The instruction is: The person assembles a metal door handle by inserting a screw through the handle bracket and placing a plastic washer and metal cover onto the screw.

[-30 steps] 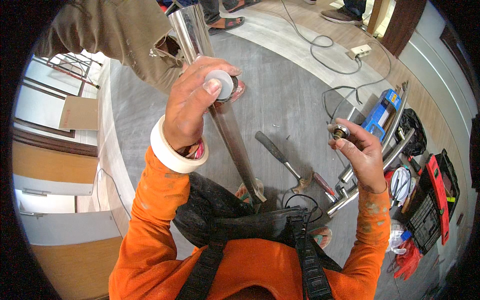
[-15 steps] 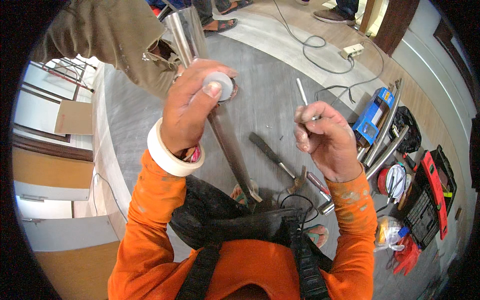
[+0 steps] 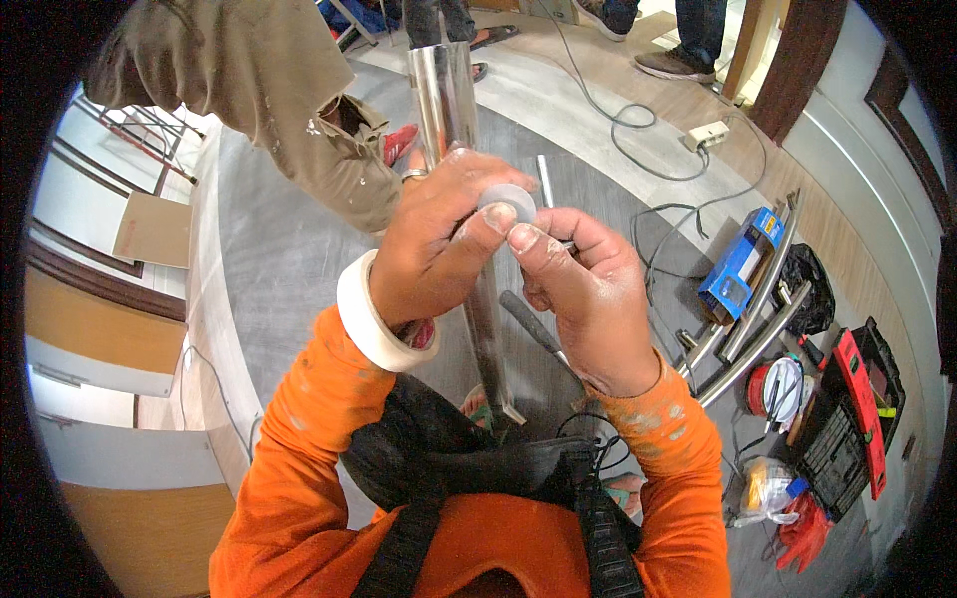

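Note:
My left hand (image 3: 439,234) is closed with its thumb on a small round grey disc (image 3: 506,196). A shiny metal tube (image 3: 446,105) runs behind this hand, slanting down toward my feet; whether my fingers also grip it is hidden. Around my left wrist sits a roll of cream tape (image 3: 361,317). My right hand (image 3: 588,289) meets the disc's near right edge, thumb and fingertips pinched beside my left thumb. A thin silver rod (image 3: 543,179) sticks out beyond its fingers and is held among them. Below lies a hammer (image 3: 533,324), its head partly covered by my right forearm.
On the right are a blue box (image 3: 741,264), metal tubes (image 3: 758,342), a red spirit level (image 3: 862,409), a black tool case (image 3: 835,448) and a red glove (image 3: 803,535). A power strip (image 3: 706,136) with cables lies farther off. A person's torn trouser leg (image 3: 269,120) stands close at left.
My right hand has moved left with the rod, so its fingertips now meet the disc. My left hand and the disc have shifted right, and the tube stands more upright.

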### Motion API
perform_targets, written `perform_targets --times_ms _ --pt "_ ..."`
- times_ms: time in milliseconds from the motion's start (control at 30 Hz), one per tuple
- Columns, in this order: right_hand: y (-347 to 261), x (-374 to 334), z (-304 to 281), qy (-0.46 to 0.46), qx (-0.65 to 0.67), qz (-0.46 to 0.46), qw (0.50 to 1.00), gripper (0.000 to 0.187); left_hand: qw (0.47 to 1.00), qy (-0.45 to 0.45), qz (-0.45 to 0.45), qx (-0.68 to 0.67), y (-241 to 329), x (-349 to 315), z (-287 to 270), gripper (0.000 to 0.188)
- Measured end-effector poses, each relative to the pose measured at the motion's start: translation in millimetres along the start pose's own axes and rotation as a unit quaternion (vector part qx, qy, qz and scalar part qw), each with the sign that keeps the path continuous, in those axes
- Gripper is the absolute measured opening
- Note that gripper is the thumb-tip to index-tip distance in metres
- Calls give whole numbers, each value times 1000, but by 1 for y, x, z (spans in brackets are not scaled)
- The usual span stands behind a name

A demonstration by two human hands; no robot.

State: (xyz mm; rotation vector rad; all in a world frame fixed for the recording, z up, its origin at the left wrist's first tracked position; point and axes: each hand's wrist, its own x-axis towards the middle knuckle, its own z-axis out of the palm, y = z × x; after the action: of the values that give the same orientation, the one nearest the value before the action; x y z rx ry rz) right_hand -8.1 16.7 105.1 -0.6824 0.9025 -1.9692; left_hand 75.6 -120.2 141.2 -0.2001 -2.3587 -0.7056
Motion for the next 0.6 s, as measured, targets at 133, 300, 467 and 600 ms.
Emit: perform_targets --times_ms 133,300,467,600 --pt "-2 1 1 -12 32 -8 999 15 999 -16 27 8 -6 1 -1 28" --pt "0 1 -4 1 61 17 998 17 999 -34 27 7 -6 0 -2 33" --pt "1 1 -25 10 131 49 990 15 997 -19 55 50 -1 3 -3 36" --pt "22 -1 -60 55 38 71 995 16 998 -16 28 56 -4 -7 -5 33"
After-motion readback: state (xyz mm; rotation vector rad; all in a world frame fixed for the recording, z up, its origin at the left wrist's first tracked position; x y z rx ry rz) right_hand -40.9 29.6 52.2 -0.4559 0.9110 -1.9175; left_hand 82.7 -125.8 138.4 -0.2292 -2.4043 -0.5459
